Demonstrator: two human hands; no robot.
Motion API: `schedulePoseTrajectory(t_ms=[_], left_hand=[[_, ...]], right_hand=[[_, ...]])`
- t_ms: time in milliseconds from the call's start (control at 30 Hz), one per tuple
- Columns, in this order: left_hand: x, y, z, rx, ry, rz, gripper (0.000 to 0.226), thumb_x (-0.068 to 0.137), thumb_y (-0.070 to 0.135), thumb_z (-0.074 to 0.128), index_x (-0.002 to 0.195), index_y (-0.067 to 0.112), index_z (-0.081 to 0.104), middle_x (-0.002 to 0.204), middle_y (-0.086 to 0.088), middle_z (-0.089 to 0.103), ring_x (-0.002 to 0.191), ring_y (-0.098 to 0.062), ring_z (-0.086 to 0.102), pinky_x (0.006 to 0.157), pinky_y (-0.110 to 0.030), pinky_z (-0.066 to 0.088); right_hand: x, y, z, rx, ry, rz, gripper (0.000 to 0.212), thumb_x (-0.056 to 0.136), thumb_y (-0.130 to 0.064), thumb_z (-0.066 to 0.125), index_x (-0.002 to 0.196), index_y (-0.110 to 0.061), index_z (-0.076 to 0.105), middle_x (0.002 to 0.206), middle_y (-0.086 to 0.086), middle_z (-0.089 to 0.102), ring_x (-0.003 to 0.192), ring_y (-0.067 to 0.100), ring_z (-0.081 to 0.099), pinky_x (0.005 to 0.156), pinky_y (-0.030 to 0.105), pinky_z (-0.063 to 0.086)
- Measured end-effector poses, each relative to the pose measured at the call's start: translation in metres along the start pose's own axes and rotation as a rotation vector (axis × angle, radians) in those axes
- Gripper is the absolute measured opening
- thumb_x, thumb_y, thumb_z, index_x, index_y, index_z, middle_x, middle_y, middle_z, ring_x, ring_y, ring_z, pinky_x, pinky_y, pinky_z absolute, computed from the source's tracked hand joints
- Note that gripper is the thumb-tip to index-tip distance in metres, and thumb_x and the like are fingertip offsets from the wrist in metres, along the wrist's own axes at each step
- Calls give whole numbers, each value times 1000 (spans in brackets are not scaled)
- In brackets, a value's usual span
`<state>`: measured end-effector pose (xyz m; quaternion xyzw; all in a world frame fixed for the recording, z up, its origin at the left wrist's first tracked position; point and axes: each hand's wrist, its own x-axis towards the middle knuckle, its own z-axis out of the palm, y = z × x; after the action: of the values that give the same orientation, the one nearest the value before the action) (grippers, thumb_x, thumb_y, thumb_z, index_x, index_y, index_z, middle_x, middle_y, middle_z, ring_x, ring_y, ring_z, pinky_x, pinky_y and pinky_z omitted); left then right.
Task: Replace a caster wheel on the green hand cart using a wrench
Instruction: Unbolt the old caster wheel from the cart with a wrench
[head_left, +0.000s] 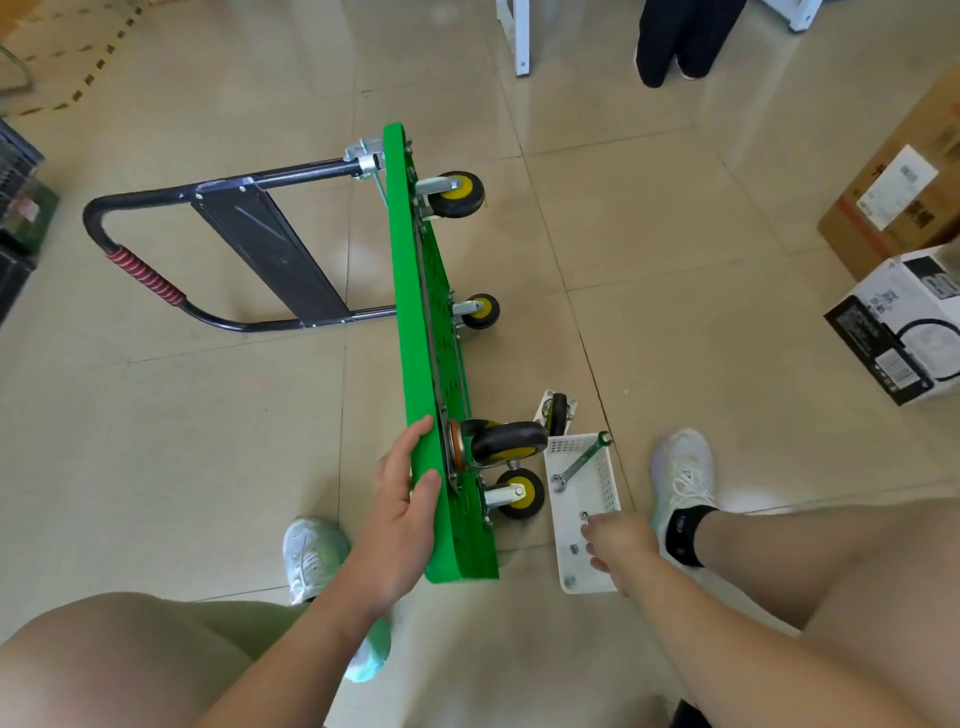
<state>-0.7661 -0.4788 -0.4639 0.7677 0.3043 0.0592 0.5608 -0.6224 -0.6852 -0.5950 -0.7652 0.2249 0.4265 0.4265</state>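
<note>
Green hand cart (415, 322) stands on edge on the floor (208, 415), casters facing right. My left hand (408, 506) grips its deck. My right hand (621, 538) is in the white basket (608, 483) near the wrench (579, 462); I cannot tell its grasp. A loose caster (558, 413) lies just beyond the basket.

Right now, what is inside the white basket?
A wrench and a few small nuts lie in the white basket. The right hand reaches in, covering part of its near end.

No text legible; print on brown carton (904, 218) label, black-white box (883, 338) too small, blurred.
</note>
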Motion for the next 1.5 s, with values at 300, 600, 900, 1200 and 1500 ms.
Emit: schedulePoseTrajectory(t_ms=[300, 600, 900, 1200, 1500], left_hand=[[43, 9, -25, 13, -101, 36, 52, 101, 35, 45, 132, 76, 33, 149, 6, 43, 114, -11, 64, 87, -24, 54], [68, 11, -31, -50, -120, 22, 51, 94, 45, 42, 130, 78, 27, 144, 20, 40, 105, -6, 68, 80, -14, 53], [72, -1, -33, -39, -134, 37, 55, 87, 61, 44, 137, 73, 25, 147, 26, 44, 126, -5, 56, 98, -23, 51], [74, 2, -31, -70, -139, 45, 55, 86, 57, 45, 134, 75, 25, 139, 41, 39, 125, -2, 54, 99, -26, 49], [75, 5, -32, -85, -148, 34, 56, 85, 57, 43, 134, 76, 24, 134, 46, 36, 123, 4, 52, 91, -8, 47]], right_hand=[[-54, -124, -3, -49, -115, -463, 13, 93, -12, 69, 96, -24, 73, 83, -1, 72, 69, 13, 64, 66, 27, 51], [-49, -184, 28, -529, -317, -706, 9, 95, -39, 67, 103, -37, 72, 96, -22, 67, 95, 2, 63, 83, 25, 48], [-16, -188, 66, -809, -442, -613, 47, 91, -63, 59, 100, -21, 78, 94, 3, 77, 89, 18, 70, 90, 33, 54], [-11, -192, 74, -790, -502, -571, 33, 85, -53, 73, 95, -22, 79, 91, -1, 77, 91, 18, 71, 93, 35, 56], [-7, -191, 75, -527, -602, -428, 16, 80, -42, 80, 89, -28, 77, 90, -5, 78, 92, 17, 73, 79, 27, 56]])
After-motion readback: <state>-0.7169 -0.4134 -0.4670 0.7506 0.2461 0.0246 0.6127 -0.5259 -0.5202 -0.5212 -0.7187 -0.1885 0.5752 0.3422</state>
